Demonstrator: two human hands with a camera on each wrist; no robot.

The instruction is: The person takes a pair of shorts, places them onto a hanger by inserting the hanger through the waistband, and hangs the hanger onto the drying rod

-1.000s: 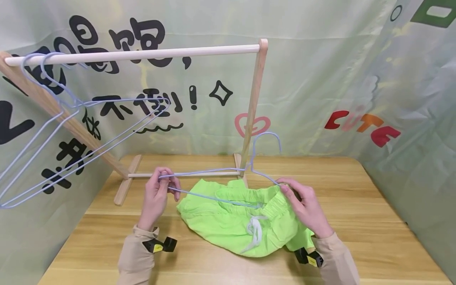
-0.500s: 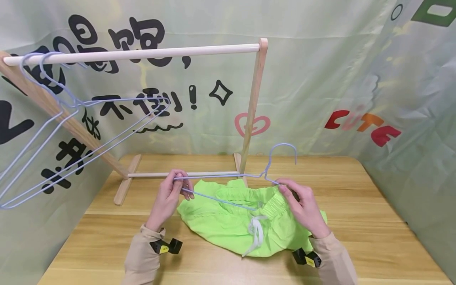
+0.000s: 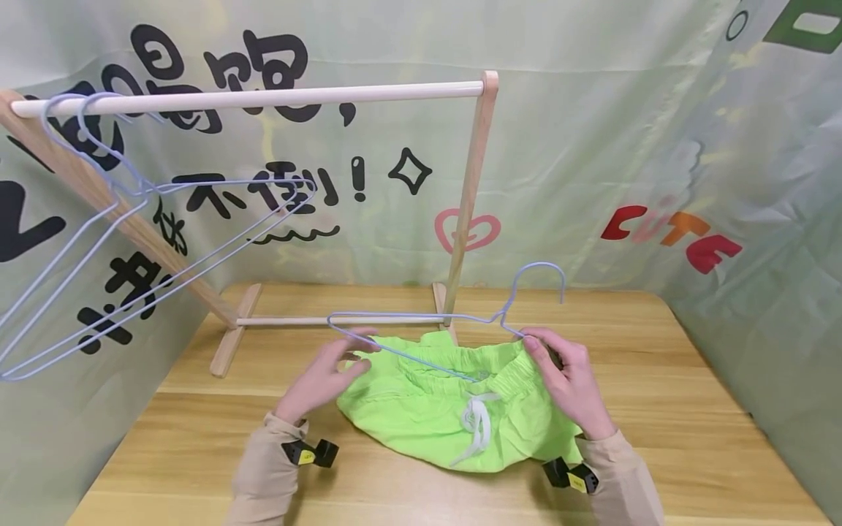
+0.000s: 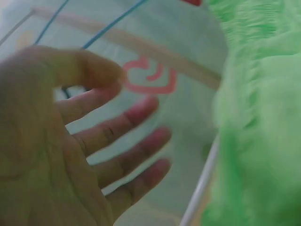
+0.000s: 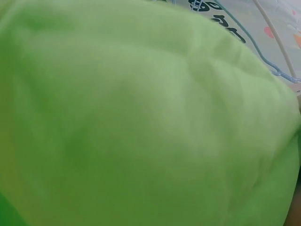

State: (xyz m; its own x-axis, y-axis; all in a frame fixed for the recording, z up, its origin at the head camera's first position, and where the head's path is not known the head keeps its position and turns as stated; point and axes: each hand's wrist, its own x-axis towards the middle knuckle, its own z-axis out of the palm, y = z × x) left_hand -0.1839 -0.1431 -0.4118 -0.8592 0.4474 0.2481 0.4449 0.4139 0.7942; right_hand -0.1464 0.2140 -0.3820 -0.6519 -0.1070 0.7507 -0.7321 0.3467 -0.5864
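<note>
Lime-green shorts (image 3: 434,431) with an elastic waistband and a white drawstring (image 3: 480,425) lie on the table. My right hand (image 3: 571,376) pinches the waistband's right side together with the wire of a light-blue hanger (image 3: 541,264). The hanger's right end goes into the waist opening and is hidden by cloth; its left end sticks out above the shorts. Beside that left end is my left hand (image 3: 329,376), fingers spread and loosely bent, gripping nothing. In the left wrist view its fingers stand apart near the green cloth. Green cloth fills most of the right wrist view.
A wooden rack with a white top rail (image 3: 283,97) stands behind, with a lower bar (image 3: 276,321) close to the table. Blue hangers (image 3: 146,191) hang at its left end. The wooden table (image 3: 677,424) extends to the right, and a printed curtain (image 3: 579,131) surrounds it.
The hanger has shifted right, further into the waistband. My left hand moved right with it, then let go of its left end. My right hand keeps its grip.
</note>
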